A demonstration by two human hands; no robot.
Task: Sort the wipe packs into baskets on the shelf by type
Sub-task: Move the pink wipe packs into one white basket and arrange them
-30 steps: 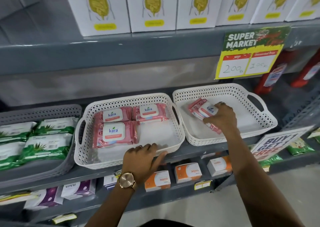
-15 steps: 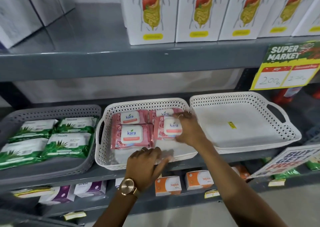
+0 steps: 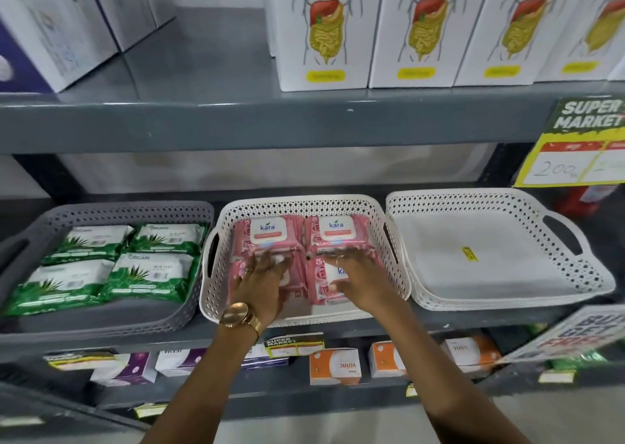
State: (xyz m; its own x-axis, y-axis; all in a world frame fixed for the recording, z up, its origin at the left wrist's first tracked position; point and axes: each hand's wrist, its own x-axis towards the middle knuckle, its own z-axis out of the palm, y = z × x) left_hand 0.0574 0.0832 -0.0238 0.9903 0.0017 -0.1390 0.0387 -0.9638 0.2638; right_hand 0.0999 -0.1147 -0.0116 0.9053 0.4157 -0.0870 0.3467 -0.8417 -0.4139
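Both arms reach forward and up into the middle white basket (image 3: 389, 274) on the shelf (image 3: 236, 129). The left hand (image 3: 262, 284), with a gold watch (image 3: 238, 318) on the wrist, lies palm down on the front left pink wipe pack (image 3: 236, 274); its fingers (image 3: 267, 261) are spread flat and do not close around anything. The right hand (image 3: 358, 281) lies palm down on the front right pink wipe pack (image 3: 321, 284), fingers stretched out and flat, the thumb at the near edge of the pack. It presses on the pack but does not grip it. Two more pink packs (image 3: 334, 234) lie behind them, so four pink packs fill this basket in two rows, touching each other.

The grey basket (image 3: 189, 305) on the left holds four green wipe packs (image 3: 152, 274). The right white basket (image 3: 507, 200) has only a small yellow sticker (image 3: 469, 253) on its floor.

Half a second ago the right hand held the fourth pink pack above the middle basket, and the left hand rested on the front rim of that basket. Now the pack is down in the front right place, and the left hand has moved from the rim onto the pack beside it. One second ago this pack was in the right white basket.
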